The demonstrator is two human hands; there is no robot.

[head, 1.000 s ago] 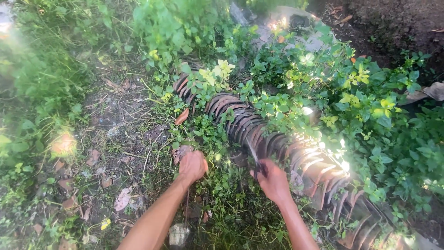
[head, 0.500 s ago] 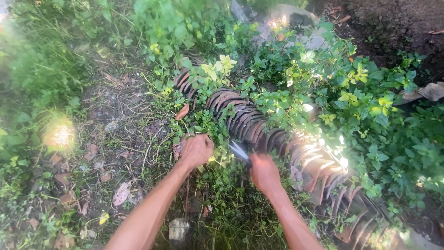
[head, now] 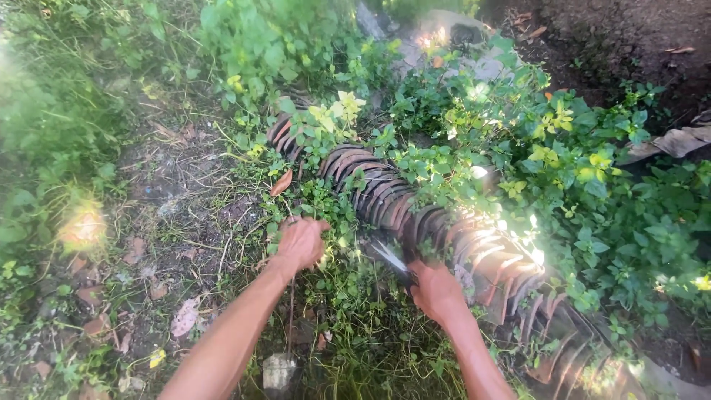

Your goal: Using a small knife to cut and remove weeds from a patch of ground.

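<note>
My left hand (head: 298,242) is closed on a clump of low green weeds (head: 326,204) beside a row of curved clay roof tiles (head: 385,194). My right hand (head: 437,290) grips the handle of a small knife (head: 391,258), whose pale blade points up and left toward the weeds between my hands. The tiles stand on edge in a long line running from upper left to lower right, partly overgrown. Thin grass and creepers (head: 363,318) cover the ground under both wrists.
Leafy bushes (head: 563,178) crowd the right side of the tile row. Bare soil with dry leaves (head: 178,192) lies to the left. A small grey stone (head: 280,370) sits near my left forearm. Dark earth (head: 637,44) rises at the top right.
My left hand has shifted up and left onto the weeds. The knife blade has swung from pointing up to pointing left, then drawn back slightly to the right.
</note>
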